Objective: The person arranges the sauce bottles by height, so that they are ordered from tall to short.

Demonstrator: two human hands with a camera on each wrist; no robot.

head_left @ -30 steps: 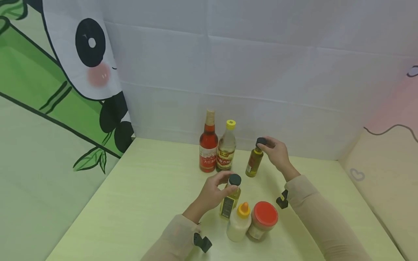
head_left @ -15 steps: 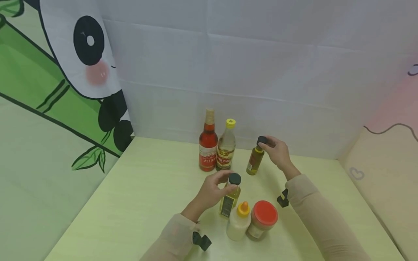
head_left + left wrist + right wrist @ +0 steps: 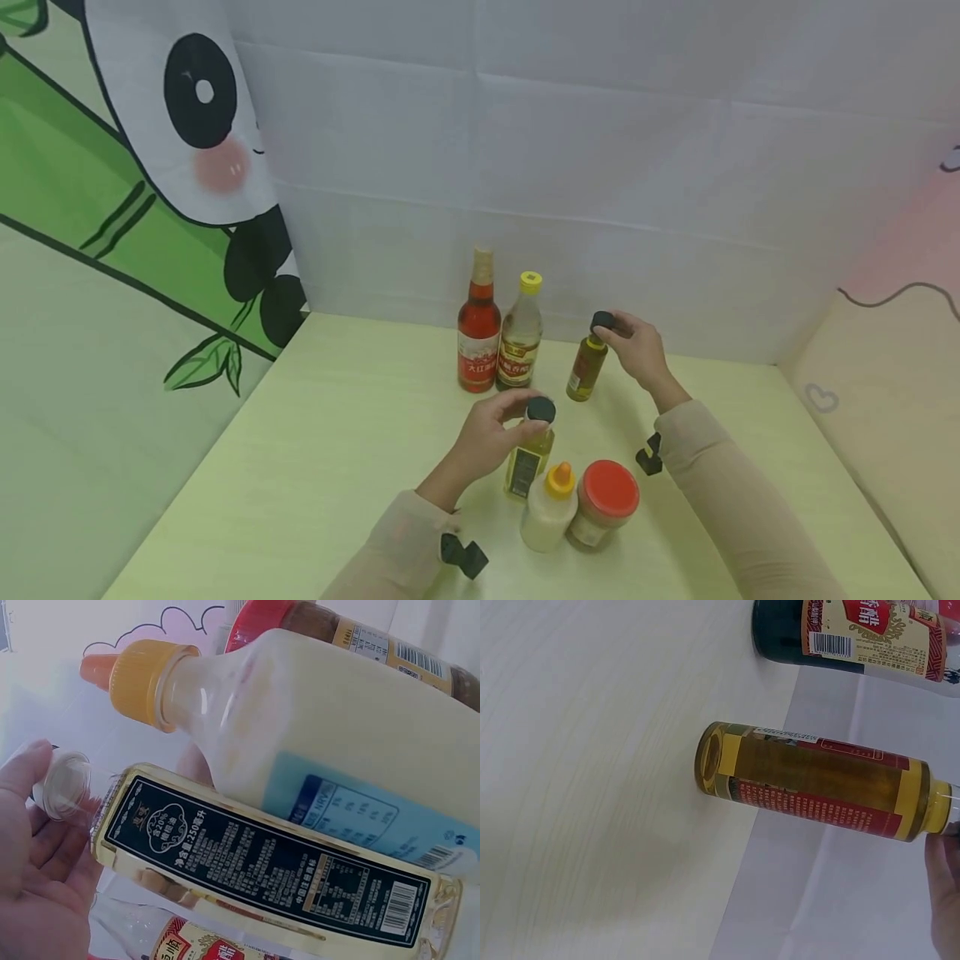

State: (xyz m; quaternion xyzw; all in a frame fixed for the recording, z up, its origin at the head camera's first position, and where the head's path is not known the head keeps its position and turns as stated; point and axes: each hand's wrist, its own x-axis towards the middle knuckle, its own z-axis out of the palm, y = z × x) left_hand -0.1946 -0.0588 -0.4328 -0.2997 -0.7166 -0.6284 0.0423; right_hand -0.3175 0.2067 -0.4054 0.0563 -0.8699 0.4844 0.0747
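On my head feed both hands are closed in a pinch at bottle tops. The left hand (image 3: 483,437) grips, thumb against fingers, the round dark cap (image 3: 541,409) of a rectangular clear bottle of pale yellow oil with a black label (image 3: 525,473). That bottle is near the middle of the pale yellow-green worktop (image 3: 337,425), just behind a white squeeze bottle with an orange nozzle (image 3: 550,518), which has a squat brown jar with a red lid (image 3: 606,507) just beside it.

My right hand (image 3: 639,357) pinches the black cap (image 3: 602,321) of a slim round bottle of amber oil with a red label (image 3: 587,367), farther back; it leans, its cap toward the right, and I cannot tell whether its base touches the worktop. To its left, side by side before the white cloth backdrop (image 3: 562,150), stand a tall red bottle (image 3: 478,333) and a clear glass bottle with a yellow cap (image 3: 519,350).
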